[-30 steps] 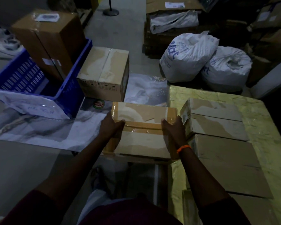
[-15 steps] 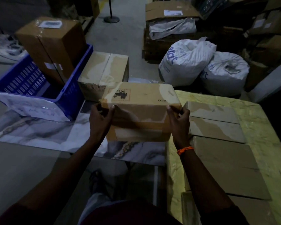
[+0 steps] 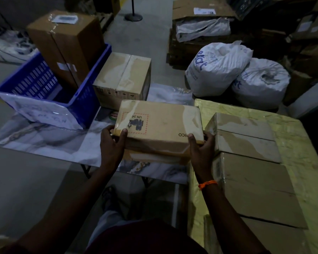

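The work surface is a marble-patterned tabletop (image 3: pixel 44 140), glossy, white with grey veining, standing on a dull grey concrete floor (image 3: pixel 26 180) in a dim storage room. A flat rectangular cardboard box (image 3: pixel 160 125) sits over the near right part of this tabletop, just beside the left edge of a yellow film-wrapped platform (image 3: pixel 292 136); whether its underside touches the tabletop cannot be told. The left hand (image 3: pixel 112 145) grasps the box's near left corner, thumb on the top face and fingers curled round the end. The right hand (image 3: pixel 202 149), with an orange thread (image 3: pixel 207 184) at the wrist, grasps the near right corner the same way. The box is brown, sealed with wrinkled glossy tape, and carries a red-bordered label printed upside down from this side. On the platform, flat taped cartons (image 3: pixel 246 136) lie side by side, the nearest just right of the held box. Far left on the tabletop stands a blue slotted plastic crate (image 3: pixel 84 92) holding a tall upright carton (image 3: pixel 66 43); a taped cube carton (image 3: pixel 123 74) stands just right of the crate, with a tape roll (image 3: pixel 113 114) near its front. Open tabletop lies left of the hands. Beyond the platform rest two bulging white woven sacks (image 3: pixel 215 70), with open floor running far between the cartons.
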The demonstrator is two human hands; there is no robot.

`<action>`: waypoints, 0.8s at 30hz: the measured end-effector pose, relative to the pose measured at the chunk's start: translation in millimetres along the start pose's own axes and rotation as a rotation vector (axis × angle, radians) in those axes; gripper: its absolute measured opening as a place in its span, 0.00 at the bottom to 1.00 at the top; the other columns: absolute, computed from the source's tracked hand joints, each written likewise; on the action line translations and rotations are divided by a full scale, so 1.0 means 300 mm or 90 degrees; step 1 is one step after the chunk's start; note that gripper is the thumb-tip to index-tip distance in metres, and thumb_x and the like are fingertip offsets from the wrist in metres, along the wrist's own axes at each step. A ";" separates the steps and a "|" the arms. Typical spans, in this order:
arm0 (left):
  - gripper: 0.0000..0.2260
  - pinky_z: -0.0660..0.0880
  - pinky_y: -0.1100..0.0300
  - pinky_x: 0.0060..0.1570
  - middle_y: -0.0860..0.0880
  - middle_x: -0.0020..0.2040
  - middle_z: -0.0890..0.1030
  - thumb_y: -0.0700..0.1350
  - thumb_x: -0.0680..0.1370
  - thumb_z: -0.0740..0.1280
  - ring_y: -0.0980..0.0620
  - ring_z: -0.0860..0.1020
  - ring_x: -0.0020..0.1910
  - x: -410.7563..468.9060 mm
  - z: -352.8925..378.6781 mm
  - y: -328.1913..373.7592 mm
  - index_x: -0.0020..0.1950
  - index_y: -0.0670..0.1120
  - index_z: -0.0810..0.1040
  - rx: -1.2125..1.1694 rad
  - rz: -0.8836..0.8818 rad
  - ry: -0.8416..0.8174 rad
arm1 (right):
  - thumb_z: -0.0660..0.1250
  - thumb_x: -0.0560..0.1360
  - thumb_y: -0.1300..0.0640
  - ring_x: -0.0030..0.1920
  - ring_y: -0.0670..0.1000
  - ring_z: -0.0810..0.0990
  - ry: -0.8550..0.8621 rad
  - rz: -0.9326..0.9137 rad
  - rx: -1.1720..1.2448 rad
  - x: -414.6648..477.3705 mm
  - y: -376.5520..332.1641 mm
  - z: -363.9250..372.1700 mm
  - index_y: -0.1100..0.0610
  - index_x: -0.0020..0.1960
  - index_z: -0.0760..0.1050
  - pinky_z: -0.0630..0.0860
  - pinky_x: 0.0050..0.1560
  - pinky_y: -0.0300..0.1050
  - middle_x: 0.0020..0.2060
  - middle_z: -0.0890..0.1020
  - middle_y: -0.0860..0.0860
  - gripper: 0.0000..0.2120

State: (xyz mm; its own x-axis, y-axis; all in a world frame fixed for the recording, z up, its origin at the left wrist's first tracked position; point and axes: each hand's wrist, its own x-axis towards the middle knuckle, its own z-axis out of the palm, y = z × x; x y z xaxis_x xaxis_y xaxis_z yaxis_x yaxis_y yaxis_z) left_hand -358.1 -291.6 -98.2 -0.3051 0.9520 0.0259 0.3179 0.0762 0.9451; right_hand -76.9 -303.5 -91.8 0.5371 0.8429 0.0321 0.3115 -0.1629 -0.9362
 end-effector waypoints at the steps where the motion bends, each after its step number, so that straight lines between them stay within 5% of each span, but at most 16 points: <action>1: 0.27 0.77 0.42 0.62 0.46 0.68 0.74 0.61 0.80 0.65 0.49 0.75 0.65 0.000 0.000 0.008 0.72 0.46 0.68 0.030 0.022 0.004 | 0.75 0.74 0.46 0.63 0.59 0.77 0.016 -0.056 -0.051 0.001 -0.012 0.002 0.56 0.69 0.71 0.75 0.66 0.55 0.64 0.76 0.58 0.29; 3: 0.27 0.71 0.41 0.68 0.43 0.72 0.70 0.56 0.81 0.65 0.45 0.71 0.70 0.010 0.003 0.035 0.76 0.46 0.64 0.140 0.112 0.011 | 0.74 0.74 0.53 0.67 0.62 0.73 0.031 -0.192 -0.161 0.010 -0.044 0.013 0.60 0.71 0.71 0.71 0.68 0.52 0.66 0.74 0.60 0.28; 6: 0.25 0.62 0.39 0.74 0.43 0.76 0.69 0.46 0.81 0.66 0.42 0.65 0.77 0.049 0.046 0.104 0.77 0.45 0.66 0.322 0.308 -0.063 | 0.66 0.76 0.45 0.72 0.62 0.71 -0.076 -0.335 -0.309 0.030 -0.102 0.077 0.57 0.70 0.74 0.70 0.70 0.63 0.70 0.75 0.59 0.26; 8: 0.22 0.66 0.37 0.71 0.41 0.75 0.72 0.49 0.81 0.60 0.39 0.66 0.77 0.086 0.105 0.143 0.74 0.43 0.72 0.401 0.393 -0.175 | 0.58 0.77 0.40 0.75 0.62 0.68 -0.187 -0.373 -0.416 0.045 -0.136 0.137 0.58 0.71 0.74 0.68 0.72 0.65 0.73 0.74 0.60 0.30; 12: 0.29 0.65 0.36 0.71 0.43 0.76 0.72 0.56 0.80 0.50 0.39 0.68 0.76 0.135 0.181 0.183 0.75 0.44 0.73 0.491 0.369 -0.301 | 0.50 0.80 0.41 0.76 0.61 0.68 -0.290 -0.399 -0.528 0.078 -0.171 0.211 0.56 0.75 0.71 0.66 0.73 0.65 0.75 0.71 0.59 0.31; 24: 0.28 0.65 0.38 0.72 0.45 0.77 0.71 0.56 0.81 0.50 0.41 0.68 0.76 0.142 0.180 0.167 0.76 0.48 0.73 0.526 0.400 -0.311 | 0.51 0.81 0.43 0.77 0.60 0.68 -0.284 -0.409 -0.510 0.077 -0.154 0.198 0.55 0.76 0.72 0.64 0.75 0.65 0.76 0.71 0.58 0.29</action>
State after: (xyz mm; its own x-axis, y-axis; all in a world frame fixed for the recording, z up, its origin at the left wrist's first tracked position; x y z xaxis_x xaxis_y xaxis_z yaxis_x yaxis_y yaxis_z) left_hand -306.6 -231.3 -67.3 0.4392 0.8907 0.1171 0.8384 -0.4532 0.3028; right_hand -125.5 -245.9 -68.7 -0.1840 0.9715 0.1497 0.9311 0.2211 -0.2900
